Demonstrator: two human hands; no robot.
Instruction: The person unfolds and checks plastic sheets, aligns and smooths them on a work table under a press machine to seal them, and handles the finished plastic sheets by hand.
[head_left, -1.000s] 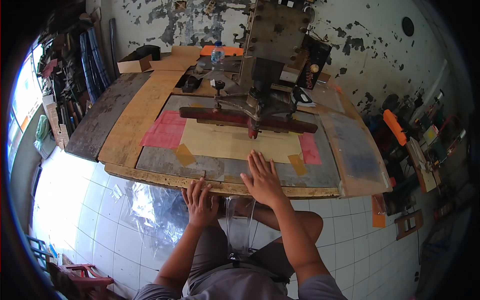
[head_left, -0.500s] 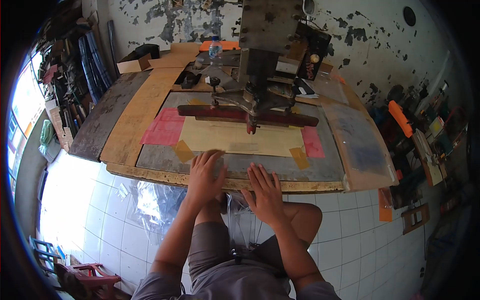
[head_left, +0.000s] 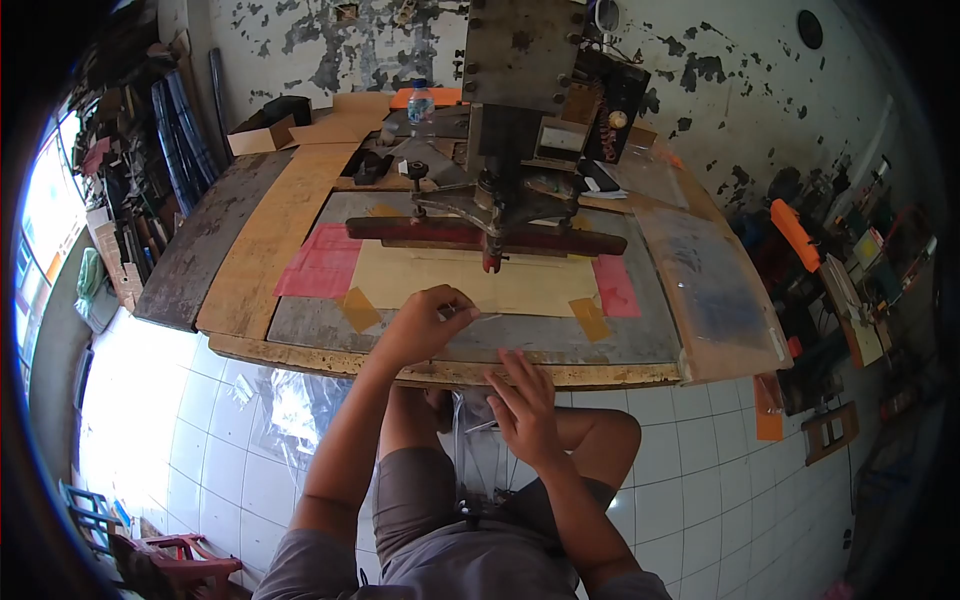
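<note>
Paper (head_left: 545, 290), a pale yellow sheet, lies flat on the grey plate (head_left: 320, 331) in the head view, and the rest can be placed by it. The left hand (head_left: 422, 328) is at the sheet's near edge, left of its middle, thumb and finger pinched together on what looks like a thin clear strip (head_left: 488, 317) (nearly see-through, so its outline is hard to trace). The right hand (head_left: 528, 408) holds nothing; its fingers are loosely spread on the sheet's near side, about the wooden edge (head_left: 300, 355), and whether they touch it I cannot tell. Pink pieces (head_left: 320, 262) flank the sheet at both ends, brown tape (head_left: 590, 319) sits at its near corners, and a red bar (head_left: 390, 231) hangs over its far part. A light pinch should suit the strip, since anything that thin would likely crease under a hard squeeze; holding it level should help it lie flat against the sheet. The free right hand could steady its other end, and both hands are best kept on the sheet's near side, clear of the bar.
</note>
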